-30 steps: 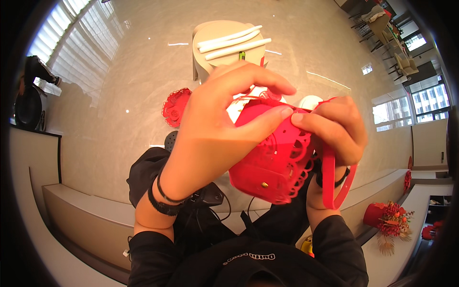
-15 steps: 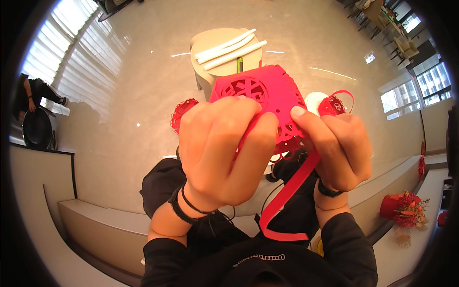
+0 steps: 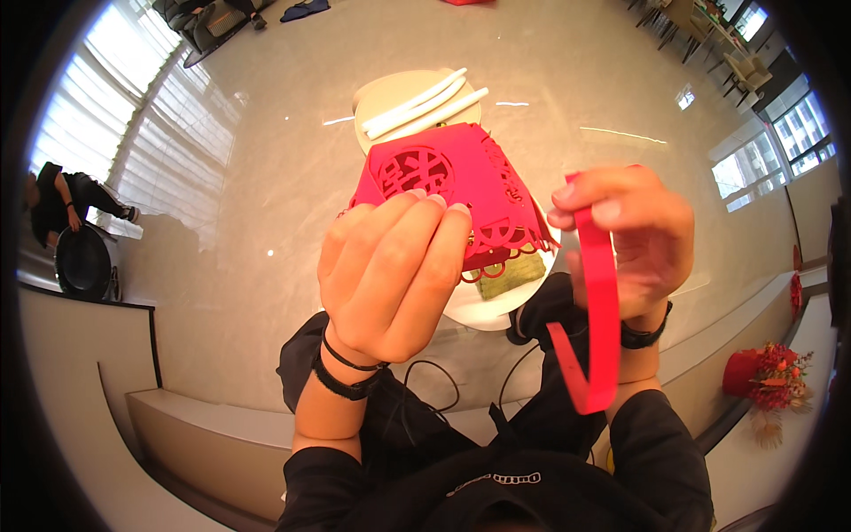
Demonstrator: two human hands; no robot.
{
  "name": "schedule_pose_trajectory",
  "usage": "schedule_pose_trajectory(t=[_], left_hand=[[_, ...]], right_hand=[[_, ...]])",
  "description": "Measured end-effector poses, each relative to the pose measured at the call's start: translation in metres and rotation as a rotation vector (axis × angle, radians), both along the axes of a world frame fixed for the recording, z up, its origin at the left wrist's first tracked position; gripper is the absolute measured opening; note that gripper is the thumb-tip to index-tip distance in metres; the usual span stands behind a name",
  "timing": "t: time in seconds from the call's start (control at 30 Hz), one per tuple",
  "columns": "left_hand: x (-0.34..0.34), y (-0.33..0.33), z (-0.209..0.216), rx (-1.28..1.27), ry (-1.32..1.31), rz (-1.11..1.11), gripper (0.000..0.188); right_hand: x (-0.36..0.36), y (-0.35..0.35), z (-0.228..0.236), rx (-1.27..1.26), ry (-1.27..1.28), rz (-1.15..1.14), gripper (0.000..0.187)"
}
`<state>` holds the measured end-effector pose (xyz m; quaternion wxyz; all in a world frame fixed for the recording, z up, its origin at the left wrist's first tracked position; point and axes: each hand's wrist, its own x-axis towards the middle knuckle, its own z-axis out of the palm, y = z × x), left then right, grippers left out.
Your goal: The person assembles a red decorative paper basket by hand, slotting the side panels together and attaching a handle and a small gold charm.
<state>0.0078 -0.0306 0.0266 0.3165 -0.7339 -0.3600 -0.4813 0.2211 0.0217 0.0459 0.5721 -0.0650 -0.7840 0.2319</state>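
Beige stool: The stool (image 3: 374, 91) stands beyond the hands and carries white tubes (image 3: 429, 113). They lie loose, so I think a bump on the stool could make them roll off.
White table: The round table (image 3: 483, 316) is partly hidden below the lantern, with a green pad (image 3: 512, 277) on it. If the lantern is lowered carelessly, its lacy edge could bend against this pad.
Red lantern: The lantern (image 3: 472, 168) is in front of the person, tilted, in the left hand; I cannot tell if it touches the table. Its walls look thin, so a hard squeeze could crease them, probably first around the cut-out holes.
Left hand: The hand (image 3: 390, 266) has its fingers close together, curled on the lantern's near side; the thumb is hidden. Only this hand supports it, so a weak grip could let it turn or drop.
Right hand: The hand (image 3: 640, 222) pinches the strip, apart from the lantern.
Red strip: The strip (image 3: 602, 301) hangs in a bend, its lower end free. It could twist, or catch on the wrist.
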Motion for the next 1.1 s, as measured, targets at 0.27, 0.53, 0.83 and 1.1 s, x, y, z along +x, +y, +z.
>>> schedule_pose_trajectory(t=[0.27,0.53,0.83,1.1], left_hand=[[0.007,-0.002,0.002,0.028,0.009,-0.027,0.024],[0.011,-0.009,0.004,0.012,0.067,-0.006,0.02],[0.009,-0.014,0.004,-0.025,0.046,-0.048,0.017],[0.011,-0.019,0.003,-0.053,0.029,-0.082,0.015]], right_hand=[[0.007,-0.012,0.013,0.278,-0.156,-0.219,0.022],[-0.004,-0.023,0.018,0.342,-0.282,-0.323,0.024],[-0.01,-0.032,0.019,0.411,-0.313,-0.383,0.018],[-0.007,-0.036,0.024,0.442,-0.334,-0.405,0.023]])
